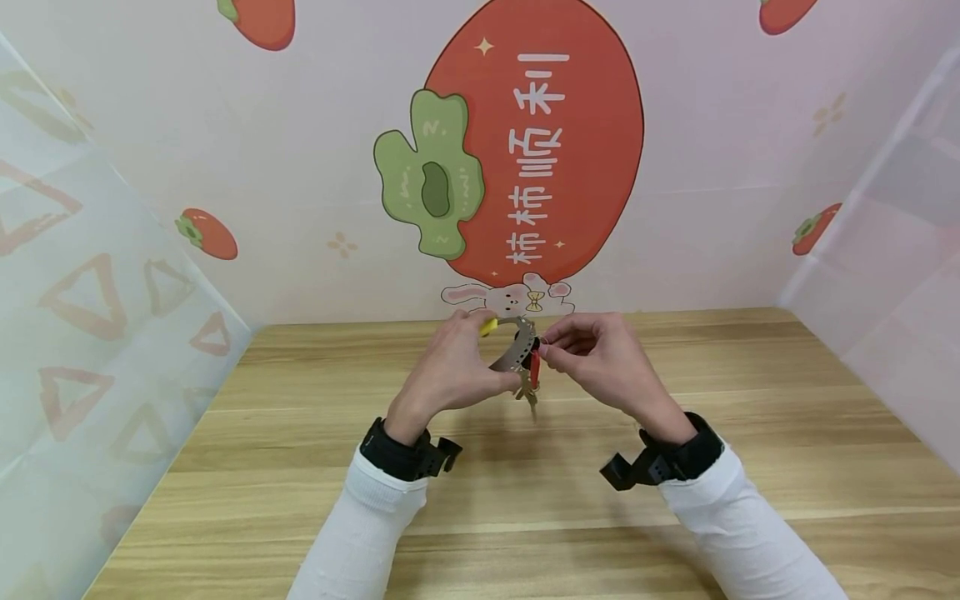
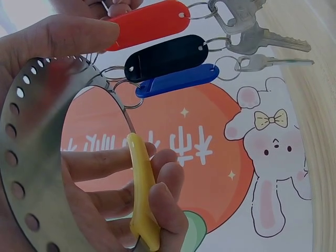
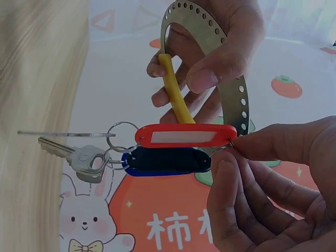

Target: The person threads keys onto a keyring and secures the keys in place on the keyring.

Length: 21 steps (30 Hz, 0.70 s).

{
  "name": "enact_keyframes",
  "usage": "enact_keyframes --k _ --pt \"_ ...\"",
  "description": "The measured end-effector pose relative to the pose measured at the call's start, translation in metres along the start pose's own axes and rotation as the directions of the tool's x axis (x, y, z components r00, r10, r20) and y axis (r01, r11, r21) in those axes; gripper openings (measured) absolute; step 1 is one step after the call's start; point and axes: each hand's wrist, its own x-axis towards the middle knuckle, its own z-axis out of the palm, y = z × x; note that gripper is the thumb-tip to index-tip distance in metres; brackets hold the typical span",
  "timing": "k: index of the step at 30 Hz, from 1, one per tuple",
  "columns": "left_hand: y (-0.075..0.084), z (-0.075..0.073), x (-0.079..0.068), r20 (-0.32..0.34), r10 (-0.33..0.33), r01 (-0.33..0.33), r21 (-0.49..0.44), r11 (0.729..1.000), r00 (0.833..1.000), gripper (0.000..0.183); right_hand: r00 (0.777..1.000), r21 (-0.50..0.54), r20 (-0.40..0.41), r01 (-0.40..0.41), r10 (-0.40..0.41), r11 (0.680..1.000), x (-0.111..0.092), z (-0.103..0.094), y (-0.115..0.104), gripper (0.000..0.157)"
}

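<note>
My left hand (image 1: 457,362) grips a round metal key holder (image 2: 39,147) with holes along its edge, fingers curled by its yellow handle (image 2: 140,184). From it hang a black key tag (image 2: 165,58) and a blue key tag (image 2: 178,81) by small rings. Beside them is a red key tag (image 3: 184,135) with a white label. My right hand (image 1: 600,358) pinches the small ring at the red tag's end, close to the holder's rim. Whether that ring passes through a hole cannot be told. Silver keys (image 3: 86,160) dangle from the tags' far ends.
Both hands are above a wood-grain table (image 1: 525,533). Behind it stands a pale backdrop (image 1: 315,150) printed with a large red fruit and a rabbit. A patterned panel (image 1: 97,333) closes off the left side.
</note>
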Motion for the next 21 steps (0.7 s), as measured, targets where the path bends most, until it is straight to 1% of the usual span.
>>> enact_keyframes --k 6,11,14,17,21 --pt "0.0018 0.0011 -0.0004 0.015 -0.007 0.006 0.023 1.0 1.0 0.082 0.995 -0.056 -0.067 0.069 -0.073 0.996 -0.001 0.0034 0.0003 0.005" --pt "0.0017 0.0007 -0.0003 0.038 -0.005 0.003 0.067 0.998 0.999 0.084 0.989 -0.089 -0.113 0.087 -0.097 0.992 0.0003 0.0059 -0.001 0.006" --pt "0.0021 0.0007 -0.0004 0.039 -0.001 -0.003 0.09 0.996 0.999 0.088 0.988 -0.101 -0.13 0.069 -0.081 0.993 0.0006 0.0069 -0.0013 0.006" --pt "0.0031 0.0017 -0.0002 0.017 -0.004 0.002 0.11 0.994 1.0 0.092 0.99 -0.091 -0.132 0.039 -0.051 0.995 0.001 0.0075 -0.0005 0.006" --pt "0.0042 0.0041 0.0005 -0.039 -0.015 0.02 0.127 0.992 0.999 0.093 0.995 0.0 -0.096 -0.01 0.01 1.0 0.0021 0.0082 0.0008 0.009"
